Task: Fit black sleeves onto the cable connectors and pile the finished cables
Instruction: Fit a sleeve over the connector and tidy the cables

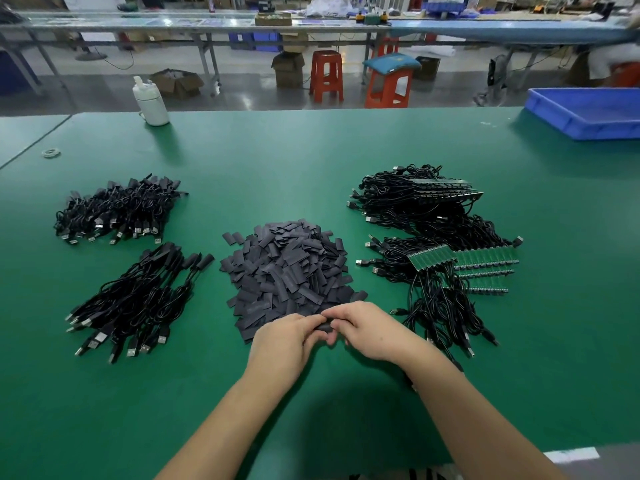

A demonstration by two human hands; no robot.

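Head view: left hand (287,341) and right hand (367,332) meet at near edge of sleeve heap (287,268) on green tabletop (311,161), fingers of both curled, pinching one black sleeve (325,327) between them. Connector inside not visible — cannot tell how far sleeve is on. Bare cables (440,244) right, finished piles (138,299) left. Risk: sleeve goes on crooked or stops short, since thin sleeve buckles under pinch.
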